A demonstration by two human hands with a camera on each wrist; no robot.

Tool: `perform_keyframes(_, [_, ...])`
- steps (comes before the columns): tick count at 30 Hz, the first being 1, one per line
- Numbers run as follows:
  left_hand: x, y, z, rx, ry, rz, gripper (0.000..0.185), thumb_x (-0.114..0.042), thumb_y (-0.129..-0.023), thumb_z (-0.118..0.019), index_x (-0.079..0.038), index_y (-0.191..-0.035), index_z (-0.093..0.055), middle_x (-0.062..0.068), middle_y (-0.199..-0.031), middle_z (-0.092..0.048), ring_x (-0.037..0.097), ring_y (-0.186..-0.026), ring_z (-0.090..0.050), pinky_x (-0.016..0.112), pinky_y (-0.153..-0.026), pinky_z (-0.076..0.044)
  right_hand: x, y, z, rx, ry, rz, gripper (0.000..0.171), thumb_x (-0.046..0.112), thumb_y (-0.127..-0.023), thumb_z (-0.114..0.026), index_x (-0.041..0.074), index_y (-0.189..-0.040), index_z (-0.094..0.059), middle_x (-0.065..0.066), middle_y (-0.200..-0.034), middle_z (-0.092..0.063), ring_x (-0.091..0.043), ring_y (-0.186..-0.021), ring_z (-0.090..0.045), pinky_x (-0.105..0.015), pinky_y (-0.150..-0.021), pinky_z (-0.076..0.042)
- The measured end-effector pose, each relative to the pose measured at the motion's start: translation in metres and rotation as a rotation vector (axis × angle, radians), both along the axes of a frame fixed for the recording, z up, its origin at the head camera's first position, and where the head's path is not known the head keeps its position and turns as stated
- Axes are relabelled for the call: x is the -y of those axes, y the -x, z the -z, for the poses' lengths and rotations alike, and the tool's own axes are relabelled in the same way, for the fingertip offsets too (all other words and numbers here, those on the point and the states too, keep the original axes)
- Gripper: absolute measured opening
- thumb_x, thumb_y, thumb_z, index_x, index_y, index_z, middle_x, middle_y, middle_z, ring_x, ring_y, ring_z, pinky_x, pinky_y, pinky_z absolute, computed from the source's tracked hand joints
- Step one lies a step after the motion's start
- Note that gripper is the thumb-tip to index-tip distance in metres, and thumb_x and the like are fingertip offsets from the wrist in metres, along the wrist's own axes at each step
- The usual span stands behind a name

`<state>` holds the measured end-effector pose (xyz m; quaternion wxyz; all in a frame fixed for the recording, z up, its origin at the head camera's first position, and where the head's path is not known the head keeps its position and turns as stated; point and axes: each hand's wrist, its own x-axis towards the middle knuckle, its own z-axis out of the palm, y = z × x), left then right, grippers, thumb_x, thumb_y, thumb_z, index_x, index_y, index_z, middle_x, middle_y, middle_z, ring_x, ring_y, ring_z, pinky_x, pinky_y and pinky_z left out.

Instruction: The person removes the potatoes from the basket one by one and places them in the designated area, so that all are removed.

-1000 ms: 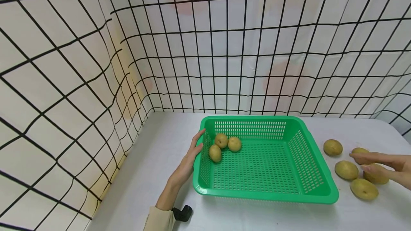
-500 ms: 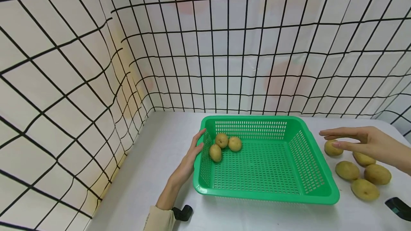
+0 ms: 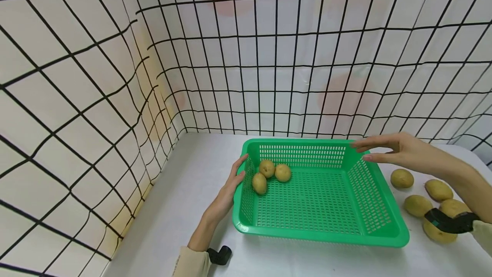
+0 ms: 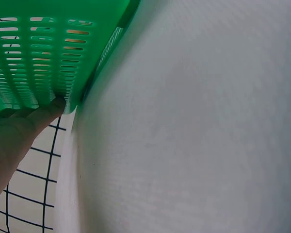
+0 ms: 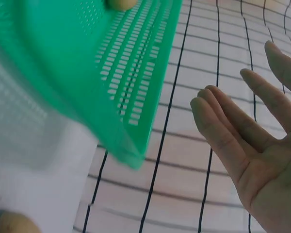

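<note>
A green plastic basket [image 3: 307, 235] with slotted walls stands on the white table. My left hand [image 3: 222, 200] rests against its left side, fingers extended and fingertips right at the rim; in the left wrist view the thumb lies along the outside of the slotted wall [image 4: 41, 53]. Inside, three potatoes [image 3: 259, 183] sit together in the left part. Over the basket's back right corner is my right hand [image 3: 403, 153], its fingers spread and nothing held. The right wrist view shows that hand's bare palm [image 5: 269, 177] beside the blurred rim.
Several loose potatoes [image 3: 402, 178] lie on the white tabletop [image 3: 203, 157] to the right of the basket, some partly behind the right wrist's black band [image 3: 449, 221]. A black grid net [image 3: 274, 67] hangs before pale walls behind and on the left.
My right hand has moved left from the loose potatoes, past the far one, to above the basket's back right corner, carrying nothing. The left hand stays at the basket's side.
</note>
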<state>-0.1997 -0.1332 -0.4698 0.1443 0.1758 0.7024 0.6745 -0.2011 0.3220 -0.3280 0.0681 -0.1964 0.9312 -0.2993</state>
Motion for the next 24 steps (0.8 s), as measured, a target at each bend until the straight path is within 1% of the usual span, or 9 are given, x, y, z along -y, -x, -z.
perform_keyframes(1, [0.000,0.000,0.000,0.000,0.000,-0.001,0.050,-0.047,-0.112,-0.028,-0.049,-0.160,-0.013,-0.004,-0.174,-0.003,0.033,-0.159,-0.016,0.063,-0.120,-0.031,0.005,0.002,-0.001,0.006,0.012,-0.021,0.040,0.027,-0.101,-0.068,0.023,-0.141,-0.065,-0.008,-0.137,-0.070,0.020,-0.112,-0.051,-0.063,-0.092,-0.054])
perform_keyframes(3, [0.000,0.000,0.000,0.000,-0.004,-0.002,0.050,-0.047,-0.112,-0.028,-0.049,-0.160,-0.014,-0.004,-0.173,-0.003,0.033,-0.159,-0.016,0.063,-0.120,-0.032,0.017,0.007,-0.002,0.019,0.031,-0.054,0.040,0.027,-0.101,-0.068,0.022,-0.141,-0.065,-0.005,-0.132,-0.073,0.014,-0.113,-0.057,-0.051,-0.093,-0.058])
perform_keyframes(7, [0.001,0.000,0.001,-0.003,-0.010,0.002,0.050,-0.047,-0.112,-0.028,-0.048,-0.161,-0.013,-0.004,-0.173,-0.003,0.033,-0.159,-0.017,0.064,-0.121,-0.031,0.038,0.019,-0.001,0.024,0.060,-0.095,0.039,0.030,-0.101,-0.068,0.023,-0.140,-0.066,0.001,-0.128,-0.074,0.005,-0.112,-0.065,-0.031,-0.090,-0.057])
perform_keyframes(10, [0.000,0.000,0.002,-0.004,-0.010,0.008,0.051,-0.047,-0.112,-0.027,-0.047,-0.161,-0.013,-0.003,-0.174,-0.003,0.033,-0.159,-0.017,0.063,-0.121,-0.030,0.051,0.028,0.002,0.021,0.069,-0.105,0.038,0.034,-0.100,-0.069,0.027,-0.138,-0.067,0.001,-0.128,-0.074,0.003,-0.111,-0.067,-0.033,-0.093,-0.057])
perform_keyframes(13, [0.000,0.000,0.002,0.003,-0.003,0.007,0.050,-0.048,-0.112,-0.027,-0.048,-0.160,-0.013,-0.004,-0.173,-0.003,0.033,-0.158,-0.018,0.062,-0.121,-0.032,0.063,0.036,0.006,0.033,0.082,-0.116,0.040,0.035,-0.099,-0.071,0.027,-0.138,-0.067,0.000,-0.130,-0.074,-0.004,-0.114,-0.069,-0.044,-0.099,-0.057])
perform_keyframes(16, [0.000,0.000,0.001,0.008,-0.001,0.003,0.050,-0.049,-0.112,-0.028,-0.050,-0.160,-0.014,-0.004,-0.173,-0.004,0.033,-0.158,-0.019,0.062,-0.120,-0.034,0.077,0.043,0.010,0.068,0.115,-0.136,0.042,0.033,-0.098,-0.072,0.022,-0.139,-0.067,-0.003,-0.132,-0.073,-0.017,-0.119,-0.070,-0.056,-0.105,-0.052])
perform_keyframes(18, [0.000,0.000,0.001,0.009,-0.001,0.001,0.050,-0.049,-0.112,-0.028,-0.050,-0.159,-0.014,-0.004,-0.173,-0.004,0.033,-0.158,-0.019,0.062,-0.120,-0.034,0.085,0.049,0.013,0.093,0.142,-0.155,0.043,0.031,-0.098,-0.073,0.018,-0.139,-0.067,-0.006,-0.133,-0.072,-0.026,-0.124,-0.068,-0.060,-0.107,-0.049])
perform_keyframes(21, [0.000,0.000,0.000,0.008,0.001,0.002,0.050,-0.049,-0.112,-0.027,-0.050,-0.160,-0.014,-0.003,-0.174,-0.003,0.034,-0.158,-0.019,0.062,-0.120,-0.034,0.097,0.056,0.020,0.118,0.166,-0.175,0.045,0.031,-0.097,-0.074,0.016,-0.138,-0.067,-0.010,-0.134,-0.071,-0.032,-0.130,-0.064,-0.060,-0.108,-0.048])
perform_keyframes(24, [0.001,0.000,0.000,0.008,0.006,0.004,0.050,-0.049,-0.112,-0.027,-0.049,-0.160,-0.013,-0.003,-0.174,-0.002,0.035,-0.158,-0.018,0.062,-0.120,-0.034,0.106,0.062,0.027,0.125,0.169,-0.203,0.047,0.033,-0.097,-0.074,0.014,-0.139,-0.066,-0.013,-0.137,-0.069,-0.033,-0.130,-0.063,-0.057,-0.107,-0.051])
